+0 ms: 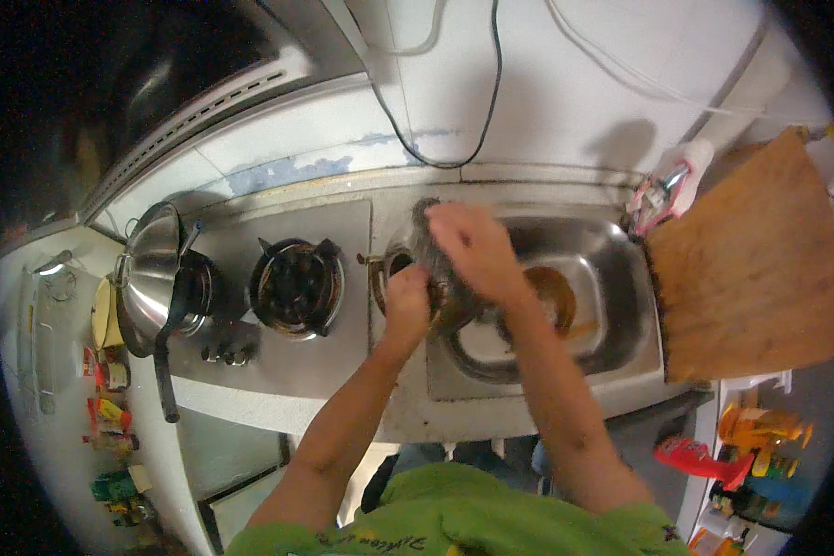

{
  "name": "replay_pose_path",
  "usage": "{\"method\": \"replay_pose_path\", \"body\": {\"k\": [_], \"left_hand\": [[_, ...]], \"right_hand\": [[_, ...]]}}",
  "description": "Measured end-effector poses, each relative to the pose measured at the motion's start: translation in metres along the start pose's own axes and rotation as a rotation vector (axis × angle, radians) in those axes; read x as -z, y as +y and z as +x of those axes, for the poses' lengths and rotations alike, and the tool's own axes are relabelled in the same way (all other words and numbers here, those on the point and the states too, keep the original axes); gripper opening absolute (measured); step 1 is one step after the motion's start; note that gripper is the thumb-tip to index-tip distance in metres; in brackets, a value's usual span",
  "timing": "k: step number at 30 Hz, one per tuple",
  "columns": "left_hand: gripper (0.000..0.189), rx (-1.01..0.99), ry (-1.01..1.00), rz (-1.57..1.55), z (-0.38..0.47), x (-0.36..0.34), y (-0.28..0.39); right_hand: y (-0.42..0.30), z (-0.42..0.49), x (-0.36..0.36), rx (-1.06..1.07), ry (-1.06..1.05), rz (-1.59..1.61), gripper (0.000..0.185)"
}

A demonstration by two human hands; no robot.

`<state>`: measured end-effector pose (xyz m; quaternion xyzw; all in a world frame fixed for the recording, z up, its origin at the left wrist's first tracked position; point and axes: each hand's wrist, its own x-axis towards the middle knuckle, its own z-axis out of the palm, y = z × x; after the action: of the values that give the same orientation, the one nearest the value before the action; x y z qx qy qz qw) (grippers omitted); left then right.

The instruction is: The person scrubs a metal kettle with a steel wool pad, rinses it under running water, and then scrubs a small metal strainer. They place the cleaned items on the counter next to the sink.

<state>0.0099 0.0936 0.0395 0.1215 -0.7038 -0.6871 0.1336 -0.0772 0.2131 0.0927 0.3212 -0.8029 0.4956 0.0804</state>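
My left hand (409, 302) is closed at the edge of a dark metal vessel (401, 263), at the left end of the sink. Motion blurs my right hand (476, 250), which is bent at the wrist above and to the right of my left hand. A blurred grey thing (432, 243) lies between the two hands; what it is cannot be made out. Whether my right fingers grip anything is hidden. Below my right forearm is the stainless steel sink (625, 285), with a round brown thing (552, 299) in its basin.
To the left, a gas burner (297, 288) is set in the steel hob (351, 306). A shiny wok (146, 267) leans at the far burner, its black handle (167, 375) past the counter edge. A wooden board (750, 271) stands right of the sink. A dark cable (497, 83) hangs above.
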Motion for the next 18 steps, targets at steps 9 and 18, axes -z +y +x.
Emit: {"method": "replay_pose_path", "body": {"k": [9,18], "left_hand": [[0.034,0.314,0.006,-0.439,-0.017,0.003,0.024],[0.047,0.378,-0.053,-0.775,-0.006,0.023,0.03]], "right_hand": [[0.051,0.029,0.004,-0.524,-0.163,-0.012,0.04],[0.017,0.0,0.006,-0.448,0.149,0.658,0.048]]}}
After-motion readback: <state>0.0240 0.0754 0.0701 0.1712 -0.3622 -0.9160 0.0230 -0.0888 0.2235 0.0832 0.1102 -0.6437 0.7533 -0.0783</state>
